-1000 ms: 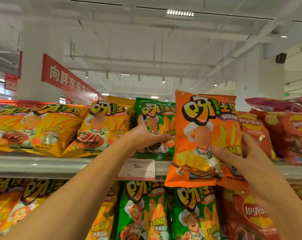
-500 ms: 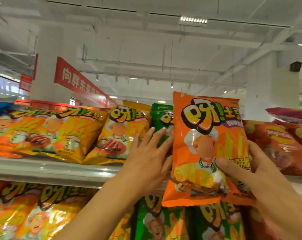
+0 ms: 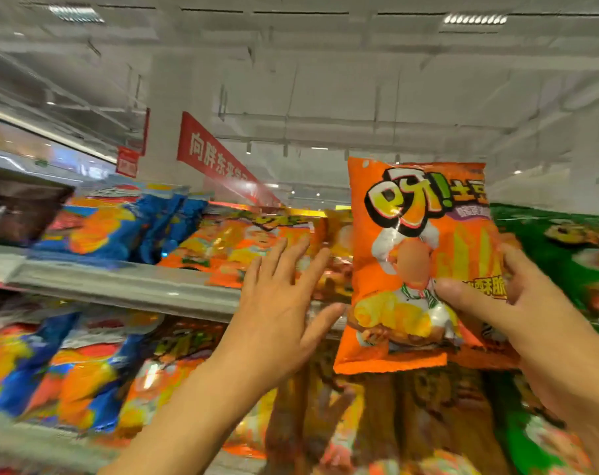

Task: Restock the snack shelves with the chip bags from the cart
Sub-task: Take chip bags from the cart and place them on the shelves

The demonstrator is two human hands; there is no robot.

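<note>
The orange chip bag [image 3: 418, 265] stands upright in the air before the top shelf [image 3: 126, 286], pinched low between thumb and fingers of the right hand [image 3: 517, 323]. The left hand [image 3: 277, 313], flat with fingers spread and holding nothing, reaches toward the orange-yellow bags [image 3: 236, 248] lying there. Best to press those aside and slide the bag in; blue bags [image 3: 126, 224] left and green bags [image 3: 558, 248] right crowd the row.
</note>
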